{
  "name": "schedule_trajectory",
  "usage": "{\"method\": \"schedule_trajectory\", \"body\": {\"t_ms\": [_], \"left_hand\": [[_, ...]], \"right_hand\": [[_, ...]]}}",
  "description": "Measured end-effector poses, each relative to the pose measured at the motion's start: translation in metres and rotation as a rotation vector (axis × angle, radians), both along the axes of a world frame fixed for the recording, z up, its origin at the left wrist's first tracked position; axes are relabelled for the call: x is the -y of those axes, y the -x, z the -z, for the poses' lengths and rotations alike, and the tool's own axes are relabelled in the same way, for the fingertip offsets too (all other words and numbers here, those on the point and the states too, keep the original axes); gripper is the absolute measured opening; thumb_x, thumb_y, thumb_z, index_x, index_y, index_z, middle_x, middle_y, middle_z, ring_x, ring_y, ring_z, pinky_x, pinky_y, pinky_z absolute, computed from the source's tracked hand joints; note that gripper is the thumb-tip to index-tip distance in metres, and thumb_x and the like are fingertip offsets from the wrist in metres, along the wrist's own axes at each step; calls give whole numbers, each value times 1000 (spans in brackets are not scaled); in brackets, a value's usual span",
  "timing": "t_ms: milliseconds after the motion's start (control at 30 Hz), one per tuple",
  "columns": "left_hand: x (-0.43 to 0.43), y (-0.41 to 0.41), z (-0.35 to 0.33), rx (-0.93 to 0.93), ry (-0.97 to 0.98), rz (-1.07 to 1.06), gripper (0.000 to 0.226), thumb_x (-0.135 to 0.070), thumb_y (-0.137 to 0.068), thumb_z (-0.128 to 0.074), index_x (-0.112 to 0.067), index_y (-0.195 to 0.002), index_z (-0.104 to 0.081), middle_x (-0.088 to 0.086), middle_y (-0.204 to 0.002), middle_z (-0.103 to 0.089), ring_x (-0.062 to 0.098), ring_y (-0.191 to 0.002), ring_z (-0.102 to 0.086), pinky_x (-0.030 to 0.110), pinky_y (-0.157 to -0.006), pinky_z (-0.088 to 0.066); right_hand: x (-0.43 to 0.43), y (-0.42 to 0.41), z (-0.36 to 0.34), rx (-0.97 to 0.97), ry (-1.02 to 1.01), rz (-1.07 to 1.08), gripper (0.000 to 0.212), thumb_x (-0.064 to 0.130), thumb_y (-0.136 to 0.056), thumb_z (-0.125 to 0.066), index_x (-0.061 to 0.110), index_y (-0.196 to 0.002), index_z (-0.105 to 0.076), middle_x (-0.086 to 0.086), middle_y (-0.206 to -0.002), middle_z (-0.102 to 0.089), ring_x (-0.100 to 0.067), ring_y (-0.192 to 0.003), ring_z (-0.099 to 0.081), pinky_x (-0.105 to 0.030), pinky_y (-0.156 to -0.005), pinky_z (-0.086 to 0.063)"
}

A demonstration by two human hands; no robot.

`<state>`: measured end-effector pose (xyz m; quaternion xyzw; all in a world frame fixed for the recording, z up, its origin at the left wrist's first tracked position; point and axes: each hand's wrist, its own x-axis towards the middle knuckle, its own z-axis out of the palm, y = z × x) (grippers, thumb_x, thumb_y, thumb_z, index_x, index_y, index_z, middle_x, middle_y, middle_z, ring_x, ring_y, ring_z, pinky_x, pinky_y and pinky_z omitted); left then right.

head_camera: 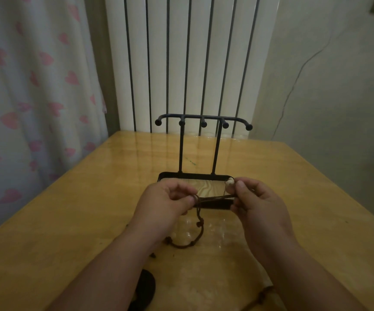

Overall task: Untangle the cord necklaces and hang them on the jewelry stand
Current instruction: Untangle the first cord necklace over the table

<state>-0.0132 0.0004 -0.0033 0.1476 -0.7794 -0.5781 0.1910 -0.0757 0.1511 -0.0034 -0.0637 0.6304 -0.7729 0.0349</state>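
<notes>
A black jewelry stand (204, 122) with several ball-tipped hooks rises from a tray base (195, 176) at the table's middle. Nothing hangs on its hooks. In front of the base, my left hand (166, 205) and my right hand (258, 203) pinch a brown cord necklace (215, 197) stretched between them. A pale bead (229, 182) sits at my right fingertips. The cord's knotted tail (198, 225) droops from my left hand onto the table, ending in a loop. Another brown cord (264, 295) shows beside my right forearm near the bottom edge.
The wooden table (69, 221) stands against a white radiator (181, 63). A curtain with pink hearts (35, 86) hangs at the left. A dark flat object (143, 288) lies under my left forearm. Small dark bits (152, 255) lie near the cord.
</notes>
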Motion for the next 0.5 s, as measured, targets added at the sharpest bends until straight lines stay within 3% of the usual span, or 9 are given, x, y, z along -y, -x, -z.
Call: {"method": "schedule_trajectory", "body": {"t_ms": [167, 267, 367, 500], "left_hand": [[-1, -2, -2, -27, 57, 18, 18, -12, -80, -76, -30, -80, -74, -11, -84, -74, 4, -87, -68, 34, -87, -56], [-1, -1, -2, -54, 65, 19, 21, -10, -78, -78, -30, -79, -73, -12, -81, -74, 3, -83, -69, 34, -86, -57], [0, -1, -1, -88, 58, 17, 21, -7, -78, -77, -28, -81, -73, -12, -79, -74, 4, -81, -70, 36, -85, -58], [1, 0, 1, -106, 67, -1, 20, -8, -79, -76, -28, -83, -72, -13, -79, -74, 2, -80, -70, 35, -84, -58]], "right_hand": [[0, 2, 3, -22, -75, 52, 14, 16, -94, -57, 20, -98, -70, -1, -89, -72, -14, -82, -65, -27, -69, -52], [1, 1, 2, 12, -60, -45, 23, 10, -98, -49, 20, -104, -69, -3, -95, -70, -14, -81, -67, -27, -70, -56], [4, 0, 5, -110, -368, -72, 30, 9, -98, -47, 32, -114, -58, 10, -104, -62, -12, -85, -66, -25, -72, -57], [5, -4, 7, -210, -571, -55, 24, 3, -87, -54, 25, -91, -62, 8, -95, -62, -7, -87, -57, -30, -77, -53]]}}
